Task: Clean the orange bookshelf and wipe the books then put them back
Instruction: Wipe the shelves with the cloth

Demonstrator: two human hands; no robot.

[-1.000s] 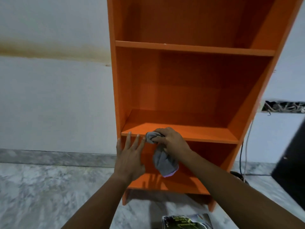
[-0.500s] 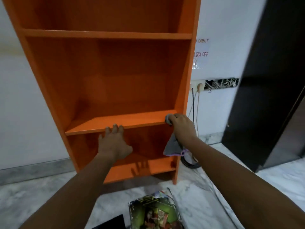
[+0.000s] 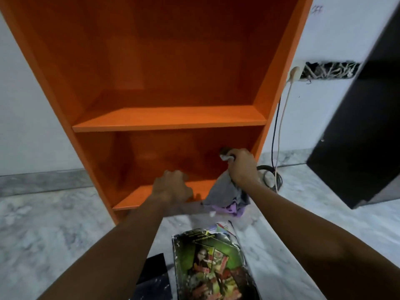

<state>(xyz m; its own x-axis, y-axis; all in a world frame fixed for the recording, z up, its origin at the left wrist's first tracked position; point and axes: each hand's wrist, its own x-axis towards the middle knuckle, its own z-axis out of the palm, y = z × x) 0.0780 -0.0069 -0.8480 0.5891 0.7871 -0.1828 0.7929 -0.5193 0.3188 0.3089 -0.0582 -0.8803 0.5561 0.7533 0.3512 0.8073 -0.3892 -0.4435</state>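
Note:
The orange bookshelf (image 3: pixel 168 120) stands against the white wall with bare shelves. My right hand (image 3: pixel 242 165) grips a grey cloth (image 3: pixel 225 191) inside the lowest compartment near its right side panel; the cloth hangs down to the bottom board. My left hand (image 3: pixel 171 188) hovers over the front of the bottom shelf, fingers loosely curled, holding nothing. On the marble floor in front lies a stack of books, a green-covered book (image 3: pixel 214 265) on top and a dark book (image 3: pixel 153 276) to its left.
A wall socket with a plug (image 3: pixel 293 73) sits right of the shelf, cables (image 3: pixel 275 169) running down and coiling on the floor. A black cabinet (image 3: pixel 357 126) stands at the right. A grey skirting (image 3: pixel 43 180) runs along the wall.
My right hand has dropped with the cloth from the middle shelf's right front edge into the lowest compartment. My left hand lowered to the bottom shelf. The view tilted down.

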